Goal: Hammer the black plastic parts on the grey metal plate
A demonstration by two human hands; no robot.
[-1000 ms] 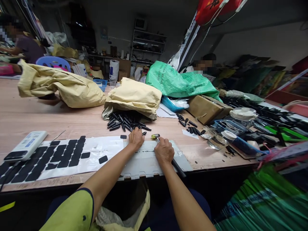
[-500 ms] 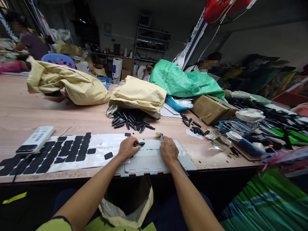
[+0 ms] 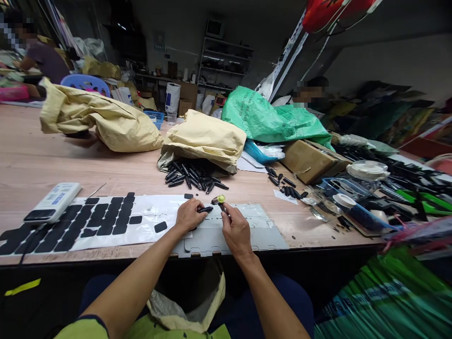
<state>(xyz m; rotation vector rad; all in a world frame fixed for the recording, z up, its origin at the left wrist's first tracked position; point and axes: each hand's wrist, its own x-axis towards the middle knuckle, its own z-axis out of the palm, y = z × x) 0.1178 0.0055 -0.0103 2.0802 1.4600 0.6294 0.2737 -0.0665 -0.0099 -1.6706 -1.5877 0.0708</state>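
Observation:
My left hand (image 3: 189, 215) is closed on a black pen-shaped part (image 3: 205, 209), its tip pointing right over the grey board (image 3: 206, 239). My right hand (image 3: 237, 231) grips the handle of a small hammer (image 3: 219, 199) with a yellowish face on its head. The hammer head is raised just right of the black part and looks apart from it. Behind my hands, a heap of similar black parts (image 3: 192, 176) spills from the mouth of a cream sack (image 3: 205, 141).
A white sheet with black rounded stickers (image 3: 109, 214) lies left, beside a white power strip (image 3: 52, 202). A thin metal tool (image 3: 96, 189) is behind it. To the right are a cardboard box (image 3: 314, 160), jars and a blue basket (image 3: 367, 216). An open sack (image 3: 187, 315) hangs at my lap.
My right hand has moved left with the hammer, and its head now stands closer to the black part. My left hand stays in nearly the same place.

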